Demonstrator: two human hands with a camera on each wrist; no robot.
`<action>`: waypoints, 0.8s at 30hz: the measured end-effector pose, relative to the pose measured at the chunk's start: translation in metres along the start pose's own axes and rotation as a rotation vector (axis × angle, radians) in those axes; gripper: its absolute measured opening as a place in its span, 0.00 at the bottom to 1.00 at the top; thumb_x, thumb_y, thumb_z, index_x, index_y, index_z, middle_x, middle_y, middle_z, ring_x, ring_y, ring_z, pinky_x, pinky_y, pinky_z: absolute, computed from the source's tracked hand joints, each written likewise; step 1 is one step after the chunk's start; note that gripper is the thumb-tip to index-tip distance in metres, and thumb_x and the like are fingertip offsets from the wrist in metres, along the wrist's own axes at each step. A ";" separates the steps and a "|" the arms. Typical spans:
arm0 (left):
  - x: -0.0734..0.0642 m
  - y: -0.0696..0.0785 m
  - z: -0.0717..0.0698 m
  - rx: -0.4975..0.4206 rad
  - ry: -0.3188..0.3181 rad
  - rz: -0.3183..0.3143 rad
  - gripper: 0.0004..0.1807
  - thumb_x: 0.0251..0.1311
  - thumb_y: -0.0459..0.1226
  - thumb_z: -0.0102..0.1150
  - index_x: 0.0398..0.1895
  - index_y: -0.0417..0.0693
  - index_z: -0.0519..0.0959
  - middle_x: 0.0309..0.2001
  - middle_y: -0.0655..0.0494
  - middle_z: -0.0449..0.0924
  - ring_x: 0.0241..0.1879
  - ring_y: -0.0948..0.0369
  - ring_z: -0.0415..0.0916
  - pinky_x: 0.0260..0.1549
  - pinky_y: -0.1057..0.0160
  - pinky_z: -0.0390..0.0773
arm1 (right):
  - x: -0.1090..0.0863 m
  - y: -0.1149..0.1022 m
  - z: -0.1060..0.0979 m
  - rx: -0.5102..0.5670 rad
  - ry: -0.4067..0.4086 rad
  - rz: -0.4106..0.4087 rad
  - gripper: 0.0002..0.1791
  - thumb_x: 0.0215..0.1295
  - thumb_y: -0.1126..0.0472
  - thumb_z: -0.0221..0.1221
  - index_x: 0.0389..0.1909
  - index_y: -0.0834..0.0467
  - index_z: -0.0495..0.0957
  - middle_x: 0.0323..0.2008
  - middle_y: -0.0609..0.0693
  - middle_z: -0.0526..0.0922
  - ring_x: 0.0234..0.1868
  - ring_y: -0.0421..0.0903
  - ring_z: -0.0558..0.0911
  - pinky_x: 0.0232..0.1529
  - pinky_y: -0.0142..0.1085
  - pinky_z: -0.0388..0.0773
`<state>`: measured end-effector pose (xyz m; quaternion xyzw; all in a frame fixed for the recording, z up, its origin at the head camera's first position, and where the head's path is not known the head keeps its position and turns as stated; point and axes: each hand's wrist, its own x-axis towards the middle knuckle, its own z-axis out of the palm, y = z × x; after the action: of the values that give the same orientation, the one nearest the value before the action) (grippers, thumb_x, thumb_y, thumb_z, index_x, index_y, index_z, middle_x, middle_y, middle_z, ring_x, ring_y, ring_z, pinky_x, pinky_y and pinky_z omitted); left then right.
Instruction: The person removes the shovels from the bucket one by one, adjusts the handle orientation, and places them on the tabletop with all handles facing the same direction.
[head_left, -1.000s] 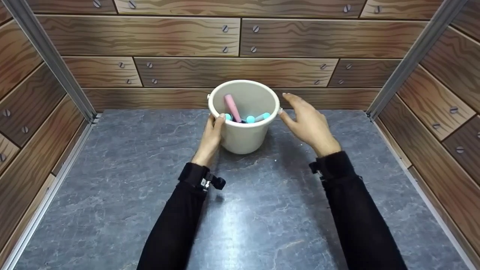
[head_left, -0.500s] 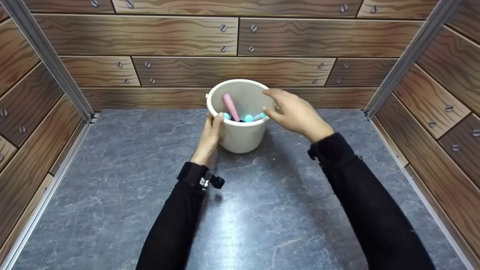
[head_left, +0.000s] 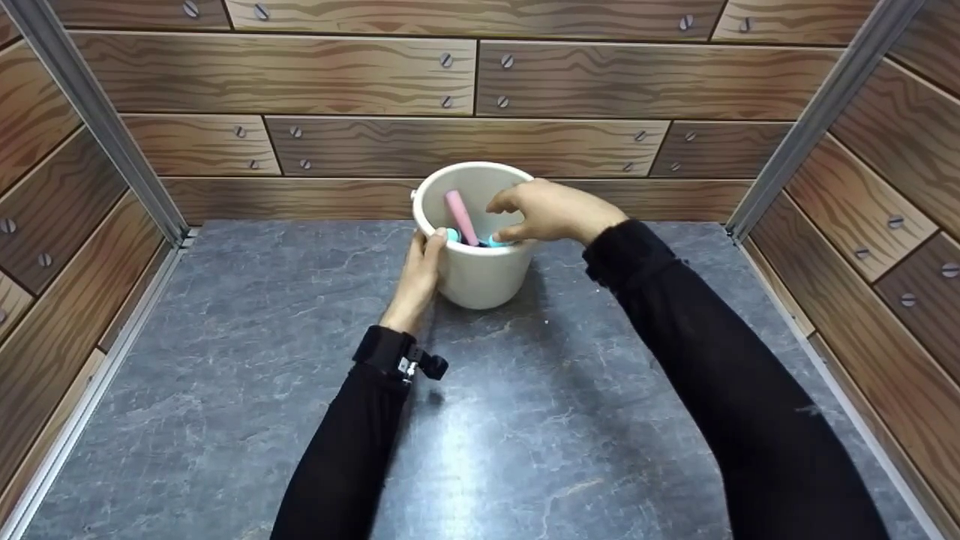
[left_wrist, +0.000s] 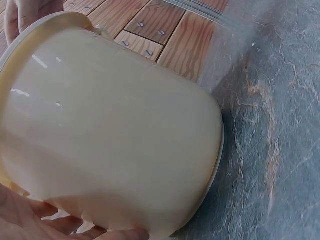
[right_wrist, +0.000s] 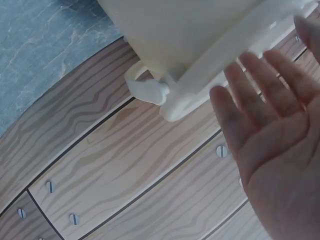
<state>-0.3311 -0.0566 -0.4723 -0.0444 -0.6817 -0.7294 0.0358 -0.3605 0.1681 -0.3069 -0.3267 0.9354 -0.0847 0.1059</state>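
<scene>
A cream plastic bucket [head_left: 480, 277] stands upright near the back wall. Inside it leans a pink rod-like thing [head_left: 460, 217], beside a turquoise round end [head_left: 452, 235]. My left hand [head_left: 415, 277] holds the bucket's left side, thumb at the rim and fingers along the wall, as the left wrist view also shows. Over the right part of the mouth reaches my right hand [head_left: 551, 211], fingers spread and bent down into the bucket, thumb tip by a second turquoise end [head_left: 495, 241]. In the right wrist view its fingers [right_wrist: 225, 107] appear apart at the rim.
A grey marbled tabletop [head_left: 262, 315] surrounds the bucket. Wood-patterned panels [head_left: 360, 75] rise at the back and both sides, joined by metal corner posts [head_left: 112, 127]. A white handle lug [right_wrist: 147, 91] sticks out from the bucket below its rim.
My right hand has moved left from beside the rim to over the bucket's mouth, fingers dipping inward. My left hand and the bucket have stayed in place.
</scene>
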 end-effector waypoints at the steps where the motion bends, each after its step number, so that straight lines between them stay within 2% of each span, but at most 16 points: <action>1: 0.000 0.000 0.000 0.009 0.002 0.004 0.45 0.87 0.54 0.50 0.96 0.39 0.55 0.92 0.33 0.60 0.91 0.39 0.61 0.94 0.38 0.60 | 0.003 0.000 -0.001 0.005 -0.019 -0.004 0.31 0.83 0.54 0.71 0.79 0.64 0.82 0.77 0.65 0.86 0.80 0.66 0.83 0.87 0.60 0.77; 5: -0.001 0.001 0.000 0.013 0.006 0.005 0.45 0.87 0.53 0.50 0.95 0.38 0.56 0.92 0.32 0.60 0.91 0.39 0.61 0.94 0.38 0.60 | 0.013 0.000 -0.003 0.016 -0.070 -0.030 0.29 0.81 0.58 0.73 0.77 0.64 0.84 0.75 0.65 0.88 0.78 0.66 0.86 0.84 0.60 0.80; 12: -0.001 0.001 0.001 -0.008 -0.002 -0.016 0.46 0.87 0.55 0.50 0.97 0.43 0.54 0.94 0.34 0.57 0.93 0.39 0.59 0.95 0.37 0.59 | 0.023 0.002 0.003 0.036 -0.106 -0.028 0.27 0.80 0.61 0.74 0.76 0.63 0.85 0.74 0.63 0.89 0.76 0.65 0.88 0.80 0.58 0.85; 20: -0.001 0.000 0.000 -0.024 -0.008 -0.005 0.47 0.87 0.55 0.50 0.98 0.43 0.52 0.94 0.34 0.56 0.93 0.40 0.58 0.95 0.38 0.58 | 0.031 0.002 0.014 0.056 -0.086 -0.072 0.24 0.78 0.64 0.73 0.71 0.65 0.88 0.69 0.64 0.92 0.70 0.65 0.92 0.75 0.56 0.88; 24: 0.000 0.000 -0.001 -0.023 -0.010 0.007 0.46 0.87 0.54 0.49 0.97 0.42 0.54 0.94 0.34 0.57 0.93 0.40 0.58 0.95 0.38 0.58 | 0.033 0.003 0.018 0.024 -0.054 -0.107 0.20 0.79 0.63 0.73 0.67 0.64 0.91 0.64 0.62 0.95 0.67 0.62 0.94 0.73 0.55 0.89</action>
<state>-0.3307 -0.0572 -0.4725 -0.0510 -0.6734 -0.7367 0.0344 -0.3834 0.1481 -0.3299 -0.3770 0.9123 -0.0927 0.1304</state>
